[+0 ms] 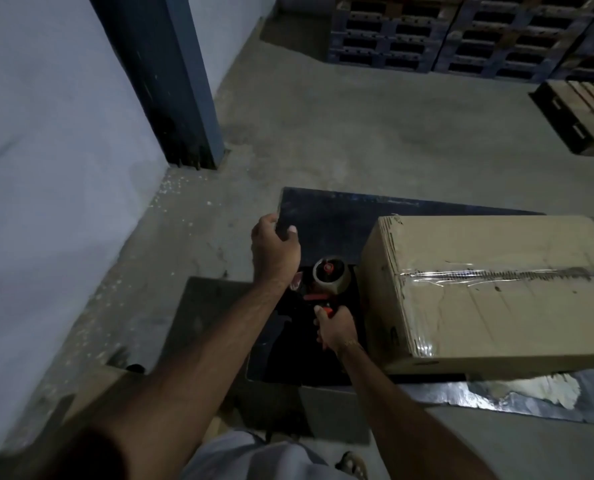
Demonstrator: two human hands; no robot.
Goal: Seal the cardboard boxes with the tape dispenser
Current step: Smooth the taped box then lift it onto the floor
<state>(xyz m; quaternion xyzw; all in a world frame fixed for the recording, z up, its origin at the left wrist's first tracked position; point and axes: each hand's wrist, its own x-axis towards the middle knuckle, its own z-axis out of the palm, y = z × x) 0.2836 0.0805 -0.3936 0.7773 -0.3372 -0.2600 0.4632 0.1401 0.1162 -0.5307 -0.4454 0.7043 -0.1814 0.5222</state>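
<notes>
Concrete floor (323, 133) runs across the room, with a pale wall (46, 168) at nine o'clock and a dark blue steel column (170, 81) rising at eleven. Low at seven o'clock a flattened piece of cardboard (91, 386) lies on the floor. Moving right, the person's left hand (275, 247) reaches forward and grips the near left corner of a dark board (323, 220), fingers curled over its edge and thumb on top. Just right of that wrist sits the tape dispenser (328, 278), its roll of clear tape upright over the dark surface, close beside the box's left end. The right hand (335, 329), at about five o'clock from the roll, is wrapped tight around the dispenser's red handle. Further right, at three o'clock, the cardboard box (489, 292) rests closed, a strip of clear tape (496, 273) running along its top seam and down its left end. Stacked blue pallets (461, 36) stand at one o'clock, and a wooden pallet (583, 116) lies at two.
</notes>
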